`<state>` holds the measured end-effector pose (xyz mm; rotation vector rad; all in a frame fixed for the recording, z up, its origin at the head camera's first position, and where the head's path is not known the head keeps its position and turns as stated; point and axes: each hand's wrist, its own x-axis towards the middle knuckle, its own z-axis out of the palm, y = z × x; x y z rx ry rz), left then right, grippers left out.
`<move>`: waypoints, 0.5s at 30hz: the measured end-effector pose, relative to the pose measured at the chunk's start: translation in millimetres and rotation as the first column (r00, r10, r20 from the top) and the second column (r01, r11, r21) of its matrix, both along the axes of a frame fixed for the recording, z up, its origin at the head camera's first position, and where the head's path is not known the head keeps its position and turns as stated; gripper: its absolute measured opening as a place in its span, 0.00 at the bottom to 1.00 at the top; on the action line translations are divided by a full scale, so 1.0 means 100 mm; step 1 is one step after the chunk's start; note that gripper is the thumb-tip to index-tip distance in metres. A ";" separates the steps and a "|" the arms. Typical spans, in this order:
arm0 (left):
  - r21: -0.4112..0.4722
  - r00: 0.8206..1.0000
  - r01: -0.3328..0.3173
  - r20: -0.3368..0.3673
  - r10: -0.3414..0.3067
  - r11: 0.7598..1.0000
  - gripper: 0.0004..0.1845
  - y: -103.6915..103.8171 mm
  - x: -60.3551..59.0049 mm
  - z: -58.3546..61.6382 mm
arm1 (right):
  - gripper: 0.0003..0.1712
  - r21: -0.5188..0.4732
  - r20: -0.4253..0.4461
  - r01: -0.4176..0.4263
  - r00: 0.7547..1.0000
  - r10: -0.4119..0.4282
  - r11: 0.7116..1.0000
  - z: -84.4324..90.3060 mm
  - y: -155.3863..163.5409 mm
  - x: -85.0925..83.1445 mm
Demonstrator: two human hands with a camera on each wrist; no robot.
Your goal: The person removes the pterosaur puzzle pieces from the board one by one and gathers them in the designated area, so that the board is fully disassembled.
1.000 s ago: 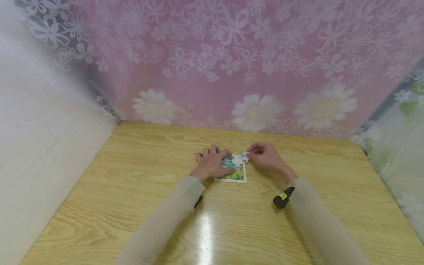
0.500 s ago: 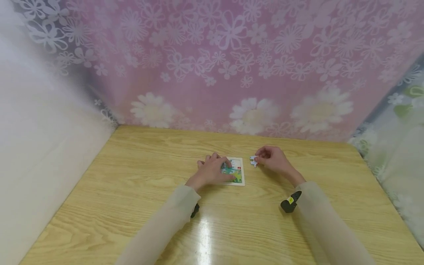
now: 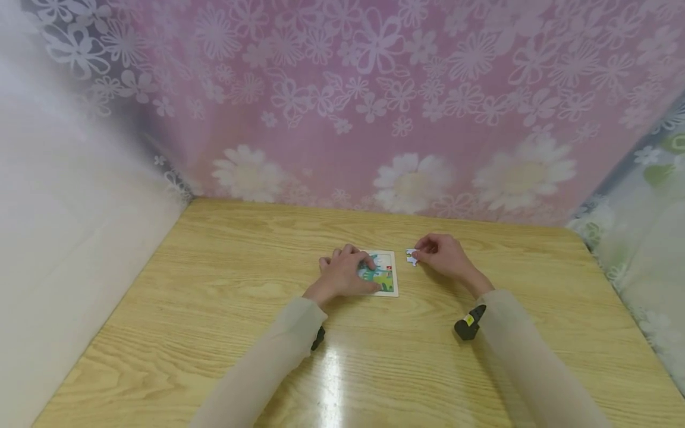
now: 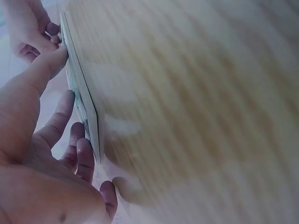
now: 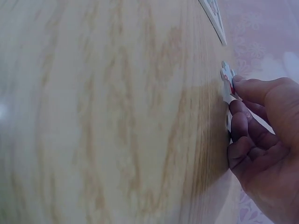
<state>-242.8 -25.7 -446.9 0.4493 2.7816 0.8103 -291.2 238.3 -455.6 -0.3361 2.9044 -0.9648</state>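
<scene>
"Jigsaw piece (image 3: 411, 256), head view. Location, quick?"

"Just beside the puzzle tray (image 3: 396, 279), off its right side, not touching. Its right edge is pinched by the right hand (image 3: 443, 257). Whether the table (image 3: 225, 279) is touched by it cannot be told."

"And the left hand (image 3: 345, 271)?"

"Laid over the tray, fingers spread, with thumb and forefinger set on the printed picture. Piece is judged very light, so hardly any force is needed."

"Left wrist view, next."

"The tray is seen nearly edge-on: thin, flat, straight-sided, so probably stiff. Thumb tip is rested at its edge, other fingers are bent and spread apart, the outermost one reaching past the corner. Being light, the tray could be slid easily on the smooth table; steadying by fingertips is judged enough. Piece can't be made out here."

"Right wrist view, last."

"Piece is pinched at one end by thumb and forefinger, remaining fingers curled in below. It is shown thin, with knobbed edges; likely stiff card or thin wood, not confirmed. Tabs could be bent or chipped if squeezed hard, and the printed face may be slippery."

"Best hold?"

"By the broad body, flat between two fingertips, tabs left free."
</scene>
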 end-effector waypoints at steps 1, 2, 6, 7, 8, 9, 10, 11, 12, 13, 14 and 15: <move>0.002 1.000 0.001 0.001 -0.001 1.000 0.19 0.00 0.00 0.00 | 0.12 0.004 -0.005 -0.001 1.000 0.001 1.000 0.00 0.00 0.00; 0.005 1.000 0.001 0.002 -0.001 1.000 0.19 0.00 0.01 0.01 | 0.12 0.004 -0.008 -0.002 1.000 0.002 1.000 -0.01 0.00 0.00; -0.001 1.000 -0.002 -0.004 0.002 1.000 0.18 0.01 0.00 -0.01 | 0.12 0.004 -0.013 -0.003 1.000 0.003 1.000 -0.02 0.00 -0.01; -0.001 1.000 -0.004 -0.007 0.004 1.000 0.18 0.01 0.00 -0.01 | 0.12 0.004 -0.013 -0.003 1.000 0.003 1.000 -0.02 0.00 -0.01; -0.003 1.000 -0.005 -0.010 0.005 1.000 0.18 0.01 -0.01 -0.02 | 0.12 0.003 -0.012 -0.002 1.000 0.002 1.000 -0.02 0.00 -0.01; -0.004 1.000 -0.007 -0.012 0.007 1.000 0.18 0.01 -0.01 -0.03 | 0.12 0.003 -0.011 -0.001 1.000 0.001 1.000 -0.02 0.00 -0.01; -0.004 1.000 -0.008 -0.014 0.008 1.000 0.18 0.01 -0.01 -0.03 | 0.12 0.000 -0.010 -0.001 1.000 0.001 1.000 -0.01 0.00 0.00; -0.005 1.000 -0.009 -0.016 0.009 1.000 0.19 0.01 -0.01 -0.03 | 0.12 -0.002 -0.013 -0.002 1.000 0.002 1.000 -0.01 0.00 0.00; -0.006 1.000 -0.010 -0.017 0.010 1.000 0.19 0.01 -0.01 -0.03 | 0.12 -0.004 -0.018 -0.003 1.000 0.003 1.000 -0.01 0.00 0.00; -0.006 1.000 -0.009 -0.016 0.009 1.000 0.19 0.01 -0.01 -0.03 | 0.12 -0.008 -0.024 -0.004 1.000 0.004 1.000 0.00 -0.01 0.01; -0.008 1.000 -0.007 -0.014 0.007 1.000 0.19 0.01 -0.01 -0.03 | 0.12 -0.014 -0.029 -0.008 1.000 0.007 1.000 0.00 -0.01 0.02; -0.007 1.000 -0.005 -0.012 0.005 1.000 0.19 0.01 0.00 -0.03 | 0.12 -0.020 -0.034 -0.013 0.999 0.013 1.000 0.01 -0.02 0.04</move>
